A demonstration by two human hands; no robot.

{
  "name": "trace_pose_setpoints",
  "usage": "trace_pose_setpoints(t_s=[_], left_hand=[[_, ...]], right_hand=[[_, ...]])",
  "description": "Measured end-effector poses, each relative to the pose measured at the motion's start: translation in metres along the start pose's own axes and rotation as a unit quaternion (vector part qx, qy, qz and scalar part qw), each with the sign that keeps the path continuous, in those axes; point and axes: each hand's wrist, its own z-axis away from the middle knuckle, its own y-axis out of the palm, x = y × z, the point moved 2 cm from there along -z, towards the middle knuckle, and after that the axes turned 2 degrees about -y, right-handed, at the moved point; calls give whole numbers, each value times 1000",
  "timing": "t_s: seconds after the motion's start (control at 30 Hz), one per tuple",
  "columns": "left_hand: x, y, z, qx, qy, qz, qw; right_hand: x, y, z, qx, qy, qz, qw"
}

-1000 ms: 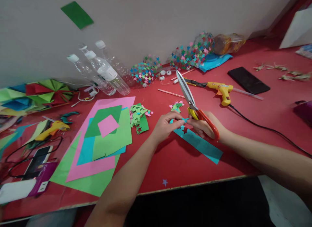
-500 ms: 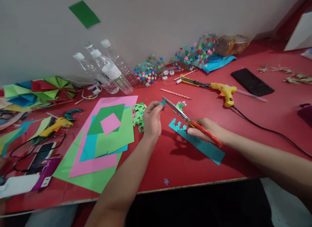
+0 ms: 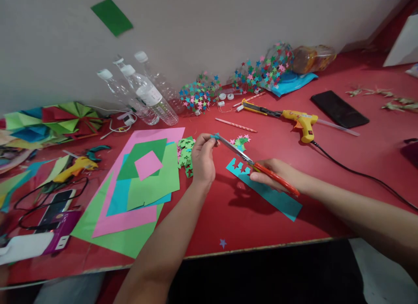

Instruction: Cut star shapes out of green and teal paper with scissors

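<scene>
Between thumb and fingers, my left hand point(image 3: 204, 158) pinches a small blue paper piece point(image 3: 215, 136). My right hand point(image 3: 277, 173) is closed round the red handles of the scissors point(image 3: 276, 180), whose blade tips meet the blue piece. Under my right hand lies a blue paper strip point(image 3: 271, 193) with notches cut in its upper left end. A small group of pink and green paper stars point(image 3: 241, 143) lies beyond the blades. Left of my left hand is a pile of green cut paper pieces point(image 3: 186, 153).
Stacked coloured paper sheets point(image 3: 130, 230) lie left. Behind are plastic bottles point(image 3: 150, 95) and star-covered decorations point(image 3: 197, 97). A yellow glue gun point(image 3: 302, 121) with a black cord and a dark phone point(image 3: 339, 109) lie right. Another glue gun point(image 3: 76, 167) sits far left.
The scissor blades have closed together at the blue piece, which has turned and shifted slightly left. The rest of the table looks the same.
</scene>
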Motion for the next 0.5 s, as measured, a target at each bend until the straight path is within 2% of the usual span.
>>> trace_pose_setpoints(t_s=[0.5], left_hand=[[3, -3, -1, 11, 18, -14, 1000]], right_hand=[[-5, 1, -1, -1, 1, -4, 1000]])
